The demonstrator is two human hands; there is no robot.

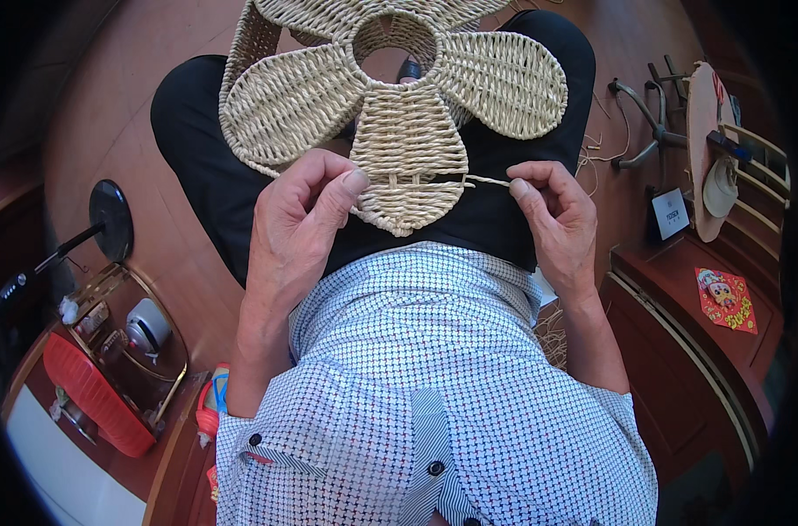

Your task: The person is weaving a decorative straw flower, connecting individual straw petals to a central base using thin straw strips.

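A flower-shaped woven straw piece (408, 131) with a round centre opening rests on my dark-trousered lap. Its lower petal has a gap crossed by short upright strands. At that petal's left side, my left hand (311, 206) has thumb and index finger pinched together at the weave; exactly what they grip is partly hidden by the thumb. My right hand (548, 202), right of the petal, pinches a twisted straw cord (491, 181) that runs out from the petal's right edge.
A red basket (92, 394) and brassy rack (167, 368) stand lower left, below a black round base with a pole (110, 219). At right are metal chair legs (653, 136), an upright tan board (706, 210) and red wooden furniture (662, 342). Loose cords (552, 337) lie beside me.
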